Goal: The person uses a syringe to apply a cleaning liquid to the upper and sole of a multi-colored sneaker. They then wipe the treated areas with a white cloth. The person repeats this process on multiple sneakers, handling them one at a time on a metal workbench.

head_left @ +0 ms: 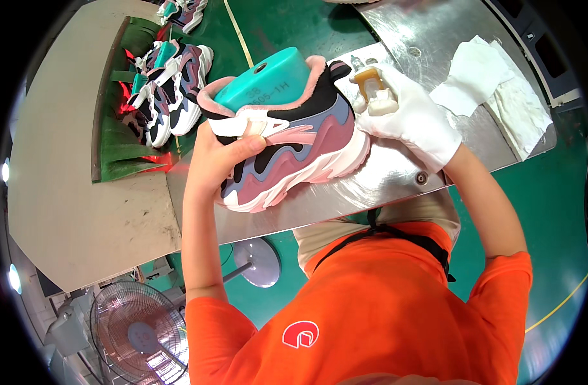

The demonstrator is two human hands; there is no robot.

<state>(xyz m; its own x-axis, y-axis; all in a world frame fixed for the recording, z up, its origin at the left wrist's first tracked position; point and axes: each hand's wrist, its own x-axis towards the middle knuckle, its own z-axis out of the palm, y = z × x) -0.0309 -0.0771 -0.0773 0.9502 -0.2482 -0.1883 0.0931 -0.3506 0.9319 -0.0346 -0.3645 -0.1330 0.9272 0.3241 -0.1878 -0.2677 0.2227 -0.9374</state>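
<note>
A chunky sneaker (294, 144) in pink, purple, black and white is tilted on its side above the metal table. A turquoise shoe last (268, 83) fills its opening, framed by a fluffy pink collar. My bare left hand (220, 151) grips the sneaker's front, thumb pressed on the upper and the other fingers hidden behind it. My right hand (409, 112), in a white glove, is closed around a small amber bottle (370, 86) with a clear, narrow tip. That hand is right beside the heel; whether its fingers touch the sole is hard to tell.
Under the shoe lies a metal tabletop (397, 183). White cloths (477, 74) are spread on its right part. At left, several similar sneakers (172, 86) stand beside a green strip curtain (130, 151) at an opening in a beige panel. A fan (137, 333) is at lower left.
</note>
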